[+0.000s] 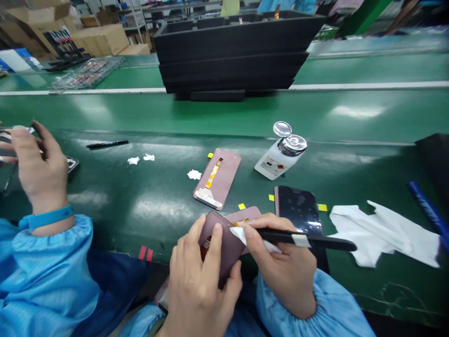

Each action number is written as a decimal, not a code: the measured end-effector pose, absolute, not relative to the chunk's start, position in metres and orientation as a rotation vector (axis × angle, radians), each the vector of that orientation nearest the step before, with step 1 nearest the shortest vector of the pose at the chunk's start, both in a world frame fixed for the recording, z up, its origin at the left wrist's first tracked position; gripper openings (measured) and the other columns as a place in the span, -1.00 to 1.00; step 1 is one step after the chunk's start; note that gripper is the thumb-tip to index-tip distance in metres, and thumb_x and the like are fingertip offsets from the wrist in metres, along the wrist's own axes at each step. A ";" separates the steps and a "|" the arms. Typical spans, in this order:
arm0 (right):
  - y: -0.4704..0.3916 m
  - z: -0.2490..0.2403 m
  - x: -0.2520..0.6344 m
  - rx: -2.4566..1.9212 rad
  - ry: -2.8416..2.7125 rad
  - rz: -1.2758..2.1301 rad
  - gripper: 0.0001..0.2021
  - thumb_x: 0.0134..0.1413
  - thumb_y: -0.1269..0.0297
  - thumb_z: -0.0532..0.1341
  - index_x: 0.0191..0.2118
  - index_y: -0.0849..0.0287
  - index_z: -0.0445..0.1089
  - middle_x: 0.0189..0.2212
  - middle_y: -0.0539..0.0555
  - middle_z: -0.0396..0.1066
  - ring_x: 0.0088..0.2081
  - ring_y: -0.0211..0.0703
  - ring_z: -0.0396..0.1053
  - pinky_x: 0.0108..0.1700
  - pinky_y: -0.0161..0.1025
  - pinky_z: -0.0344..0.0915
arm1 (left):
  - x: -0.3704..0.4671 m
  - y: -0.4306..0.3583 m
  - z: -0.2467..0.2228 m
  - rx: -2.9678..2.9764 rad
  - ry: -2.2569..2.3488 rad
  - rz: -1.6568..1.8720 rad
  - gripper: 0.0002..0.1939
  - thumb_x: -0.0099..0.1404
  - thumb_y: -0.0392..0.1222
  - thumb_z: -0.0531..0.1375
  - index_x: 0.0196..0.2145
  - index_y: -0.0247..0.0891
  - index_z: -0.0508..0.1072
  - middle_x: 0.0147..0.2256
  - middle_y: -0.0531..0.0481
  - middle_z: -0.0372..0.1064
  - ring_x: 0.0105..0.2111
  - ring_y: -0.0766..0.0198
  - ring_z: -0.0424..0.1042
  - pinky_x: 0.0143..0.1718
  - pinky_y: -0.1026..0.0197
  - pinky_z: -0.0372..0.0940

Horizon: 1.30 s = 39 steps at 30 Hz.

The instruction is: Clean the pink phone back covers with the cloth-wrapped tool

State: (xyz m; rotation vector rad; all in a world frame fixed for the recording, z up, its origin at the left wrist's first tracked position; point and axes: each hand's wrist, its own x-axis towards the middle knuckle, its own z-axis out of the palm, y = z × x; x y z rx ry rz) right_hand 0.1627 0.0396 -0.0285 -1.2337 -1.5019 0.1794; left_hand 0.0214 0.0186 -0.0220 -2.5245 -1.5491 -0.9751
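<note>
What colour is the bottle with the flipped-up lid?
The bottle is white with a silver top, shown best in the head view.

Pretty busy green bench (157, 206) tbh: black pen (107, 144) on the left, 3 white scraps (194, 174), a pink panel (228, 175) near the middle, white bottle (275, 161) with its lid open, dark-screened panel (298, 208), rumpled white wipes (382, 234), blue marker (428, 208) far right, plus 2 red tape bits (149, 255) up front.

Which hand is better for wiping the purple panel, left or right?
Probably the right. The right hand already holds a white cloth and a black tool, with the cloth at the panel's edge. The left hand is busy holding the panel.
</note>
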 end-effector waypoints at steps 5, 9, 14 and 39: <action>0.035 -0.028 0.168 -1.314 -1.388 0.036 -0.90 0.08 0.52 0.20 -0.33 0.19 0.32 -0.41 -0.05 0.30 -0.34 -0.44 0.30 -0.26 -0.50 0.27 | 0.020 0.017 -0.023 -2.521 -1.550 -0.955 -0.49 0.16 -0.29 0.22 0.07 -0.44 0.29 0.09 -0.36 0.12 -0.06 -0.02 0.26 -0.18 -0.04 0.28; 0.037 -0.025 0.168 -1.275 -1.429 0.097 -0.88 0.09 0.53 0.18 -0.28 0.18 0.30 -0.41 -0.06 0.32 -0.34 -0.45 0.32 -0.26 -0.52 0.29 | 0.020 0.015 -0.023 -2.519 -1.546 -0.958 -0.49 0.15 -0.30 0.22 0.06 -0.44 0.29 0.09 -0.36 0.13 -0.05 -0.03 0.26 -0.19 -0.05 0.29; 0.040 -0.028 0.167 -1.209 -1.461 0.179 -0.84 0.09 0.55 0.17 -0.23 0.19 0.29 -0.34 -0.05 0.37 -0.24 -0.43 0.37 -0.12 -0.48 0.32 | 0.018 0.017 -0.024 -2.507 -1.569 -0.972 -0.50 0.18 -0.28 0.19 0.08 -0.42 0.27 0.10 -0.31 0.11 -0.02 0.03 0.25 -0.11 -0.04 0.29; 0.036 -0.019 0.160 -1.034 -1.393 0.417 -0.86 0.07 0.54 0.20 -0.26 0.20 0.31 -0.28 -0.03 0.44 -0.18 -0.37 0.42 -0.07 -0.44 0.36 | -0.013 0.013 -0.041 -2.650 -2.069 -1.296 -0.48 0.41 -0.10 -0.24 0.27 -0.14 0.07 -0.18 -0.21 0.38 -0.37 0.19 0.41 -0.52 0.13 0.33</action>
